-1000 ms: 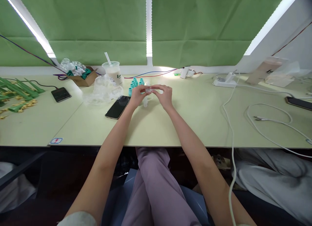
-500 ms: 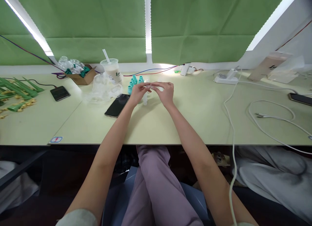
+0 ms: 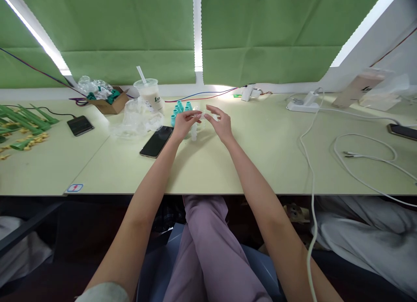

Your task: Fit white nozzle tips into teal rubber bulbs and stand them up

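Observation:
Over the table, my left hand (image 3: 184, 125) pinches a small translucent white piece (image 3: 201, 116) between thumb and fingertips. Its exact kind is too small to tell. Facing it from the right is my right hand (image 3: 222, 126), thumb and index finger apart, its fingertips close to the same piece. Several translucent white pieces (image 3: 194, 131) stand or lie beneath and between the hands, partly hidden. Behind my left hand stand several turquoise bottle-shaped pieces (image 3: 178, 108). A black phone (image 3: 157, 141) lies just left of my left wrist.
Back left are a lidded drink cup (image 3: 150, 95), a crumpled plastic bag (image 3: 135, 119) and a cardboard box (image 3: 110, 103). Green plastic stems (image 3: 28, 121) lie far left. At right, a power strip (image 3: 302, 105) and a white cable (image 3: 308, 154) run across the table edge.
My right hand's index finger has lifted and spread from its thumb, and the hand has drawn slightly apart from the left. My left hand keeps its pinch in nearly the same place.

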A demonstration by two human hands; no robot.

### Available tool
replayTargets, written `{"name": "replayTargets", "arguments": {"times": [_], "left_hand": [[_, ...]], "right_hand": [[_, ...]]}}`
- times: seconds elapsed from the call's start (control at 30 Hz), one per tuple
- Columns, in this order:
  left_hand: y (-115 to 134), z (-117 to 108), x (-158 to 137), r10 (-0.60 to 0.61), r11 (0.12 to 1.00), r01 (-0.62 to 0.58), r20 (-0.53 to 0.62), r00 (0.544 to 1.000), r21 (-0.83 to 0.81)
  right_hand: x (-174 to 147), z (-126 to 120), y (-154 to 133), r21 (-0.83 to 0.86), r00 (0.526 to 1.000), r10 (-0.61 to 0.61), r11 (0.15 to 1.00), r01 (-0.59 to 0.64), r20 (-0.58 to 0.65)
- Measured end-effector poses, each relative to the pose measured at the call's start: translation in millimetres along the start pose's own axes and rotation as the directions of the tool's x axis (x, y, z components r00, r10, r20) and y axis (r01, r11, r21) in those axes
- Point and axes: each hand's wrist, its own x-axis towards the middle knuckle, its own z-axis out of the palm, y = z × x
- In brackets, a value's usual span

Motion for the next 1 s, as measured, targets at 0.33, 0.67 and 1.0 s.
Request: {"name": "replayTargets", "arguments": {"times": [0.33, 0.67, 1.0], "left_hand": [[-1, 2, 0, 0.026, 0.999, -0.025, -0.015, 1.0, 0.041], [-3, 4, 0, 0.057, 0.995, -0.054, -0.038, 0.998, 0.085], [-5, 12, -2, 0.076, 0.99, -0.064, -0.096, 0.992, 0.124]], "right_hand": [[-2, -1, -5, 0.355, 0.957, 0.23, 0.892, -0.279, 0.175], [-3, -4, -7, 0.448, 0.951, 0.221, 0.843, -0.297, 0.216], [-5, -5, -9, 0.447, 0.947, 0.248, 0.837, -0.315, 0.204]]}}
